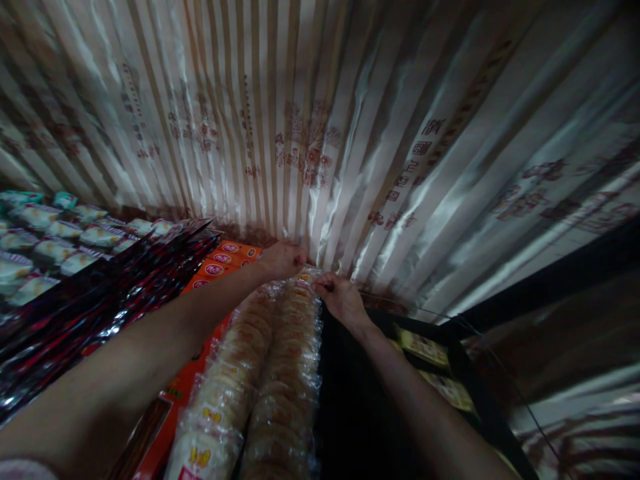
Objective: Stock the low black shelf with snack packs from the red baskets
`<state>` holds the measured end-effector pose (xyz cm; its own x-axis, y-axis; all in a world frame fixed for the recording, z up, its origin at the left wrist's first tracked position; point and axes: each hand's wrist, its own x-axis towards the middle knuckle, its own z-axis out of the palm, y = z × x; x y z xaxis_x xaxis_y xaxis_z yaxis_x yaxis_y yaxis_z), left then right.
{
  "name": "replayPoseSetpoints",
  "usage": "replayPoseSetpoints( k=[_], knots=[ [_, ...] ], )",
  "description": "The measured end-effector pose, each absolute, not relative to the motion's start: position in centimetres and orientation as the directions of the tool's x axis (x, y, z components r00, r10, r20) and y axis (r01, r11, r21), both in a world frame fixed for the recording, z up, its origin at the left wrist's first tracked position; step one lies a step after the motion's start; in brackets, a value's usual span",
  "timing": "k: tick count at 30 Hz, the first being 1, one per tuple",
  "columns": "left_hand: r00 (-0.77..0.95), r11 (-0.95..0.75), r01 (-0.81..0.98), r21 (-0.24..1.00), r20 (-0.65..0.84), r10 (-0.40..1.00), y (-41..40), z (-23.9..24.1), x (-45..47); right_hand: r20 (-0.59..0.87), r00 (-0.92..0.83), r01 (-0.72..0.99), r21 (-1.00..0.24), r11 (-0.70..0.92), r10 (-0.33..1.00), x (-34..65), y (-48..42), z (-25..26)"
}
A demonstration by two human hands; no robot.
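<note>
Two long rows of round, flat pastries in clear wrappers stretch away from me, a left row (235,353) and a right row (287,360). At the far end of the right row, my left hand (283,260) is closed, its fingers curled by the topmost wrapped pastry (305,275). Just across from it, my right hand (343,299) is also closed, with thumb and fingers pinched at that pastry's right edge. What lies between the left fingers is hidden. Both forearms reach forward on either side of the rows.
Left of the pastries stand orange boxes (215,267), then dark shiny packets (125,307) and white packets (60,240). A striped, printed sheet (300,120) rises behind. On the right, a black bin (350,400) holds yellow packets (425,350).
</note>
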<state>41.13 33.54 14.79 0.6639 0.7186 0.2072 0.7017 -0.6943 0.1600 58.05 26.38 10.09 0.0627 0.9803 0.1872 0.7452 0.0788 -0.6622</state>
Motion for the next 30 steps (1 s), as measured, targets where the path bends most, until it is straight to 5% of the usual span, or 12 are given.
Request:
replayPoseSetpoints(
  k=[12,17,22,30],
  knots=[
    [0.768,-0.775,0.628,0.066,0.108,0.632,32.7,15.1,40.8,0.249,0.146,0.764,-0.643,0.051,0.957,57.4,26.2,10.9],
    [0.769,-0.776,0.631,0.005,0.130,0.626,32.3,15.1,41.0,0.356,0.169,0.843,-0.536,0.052,0.919,57.3,24.8,11.9],
    [0.747,-0.753,0.658,-0.005,0.128,0.652,31.8,15.2,41.1,0.215,0.044,0.870,-0.488,0.068,0.976,57.5,23.4,12.3],
    [0.731,-0.741,0.672,-0.006,0.166,0.662,31.6,14.9,40.9,0.067,-0.097,0.747,-0.654,0.117,0.993,58.1,23.9,11.3]
  ],
)
